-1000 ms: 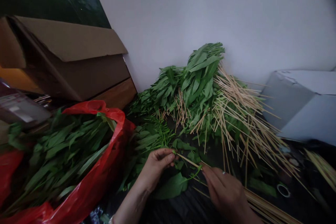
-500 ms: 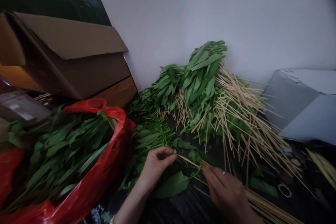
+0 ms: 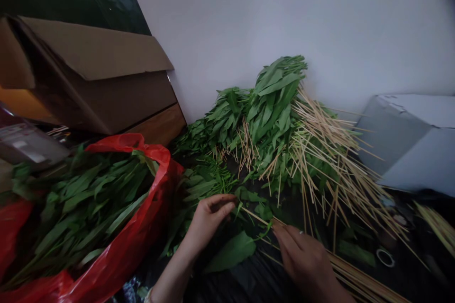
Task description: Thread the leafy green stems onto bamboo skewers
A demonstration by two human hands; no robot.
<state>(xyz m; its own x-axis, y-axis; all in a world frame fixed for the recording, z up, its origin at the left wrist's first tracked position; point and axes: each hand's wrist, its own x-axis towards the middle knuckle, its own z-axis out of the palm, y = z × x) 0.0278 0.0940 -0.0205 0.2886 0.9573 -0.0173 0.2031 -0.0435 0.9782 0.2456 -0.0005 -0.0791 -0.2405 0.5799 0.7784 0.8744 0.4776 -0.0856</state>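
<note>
My right hand (image 3: 307, 253) wears a ring and is closed round a thin wooden skewer (image 3: 256, 216), which points up and left. A curled green stem (image 3: 265, 231) hangs at the skewer beside my right fingertips. My left hand (image 3: 209, 218) is pinched just left of the skewer's tip, apart from it; whether anything is between its fingertips is hidden. Green leaves (image 3: 250, 195) lie right beyond those fingertips. A broad green leaf (image 3: 232, 252) lies below, between both hands. More loose skewers (image 3: 359, 277) pass under and behind my right hand.
A red plastic bag (image 3: 165, 170) full of leafy stems stands left. Skewered leaves (image 3: 277, 99) are heaped against the white wall, with many skewers (image 3: 337, 151) poking right. A cardboard box (image 3: 106, 80), a white box (image 3: 408, 137) and a white ring (image 3: 386, 258) are also around.
My left hand has drawn slightly up and left, off the tip of the skewer. My right hand and the skewer have barely moved.
</note>
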